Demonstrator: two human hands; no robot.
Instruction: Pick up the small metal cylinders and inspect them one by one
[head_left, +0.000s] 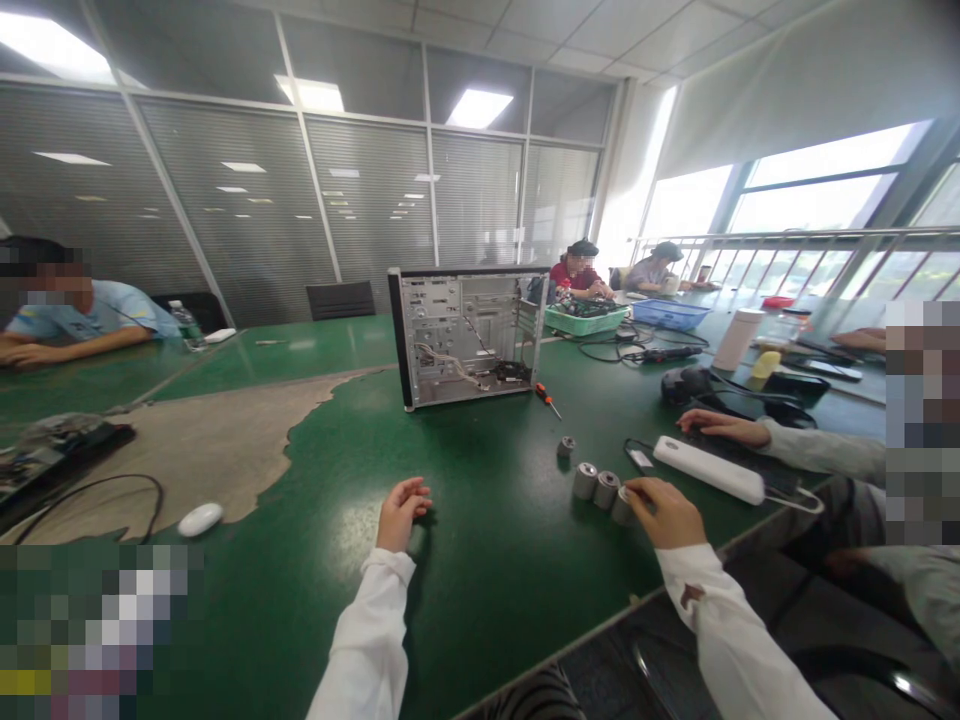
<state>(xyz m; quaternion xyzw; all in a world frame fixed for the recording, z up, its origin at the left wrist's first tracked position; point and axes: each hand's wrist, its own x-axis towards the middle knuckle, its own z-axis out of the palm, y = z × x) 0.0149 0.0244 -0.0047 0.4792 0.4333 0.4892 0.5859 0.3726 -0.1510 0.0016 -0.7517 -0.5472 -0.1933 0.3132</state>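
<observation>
“Grey cylinder (622, 508) at the fingertips of the right hand (666, 512): pinched, or only touched?”

“Can't tell. A sideways bump there could topple the next cylinder (606, 491), close beside it.”

“Where's it sitting?”

“Under the finger ends, nearer the wearer than the computer case (472, 335) and right of it. The left hand (403, 513), loosely curled, nothing visible in it, is in front of the case.”

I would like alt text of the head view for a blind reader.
The wearer's right hand touches the nearest of three grey cylinders lined up on a green table; the left hand appears empty. Behind stands an open computer case with a screwdriver beside it.
</observation>
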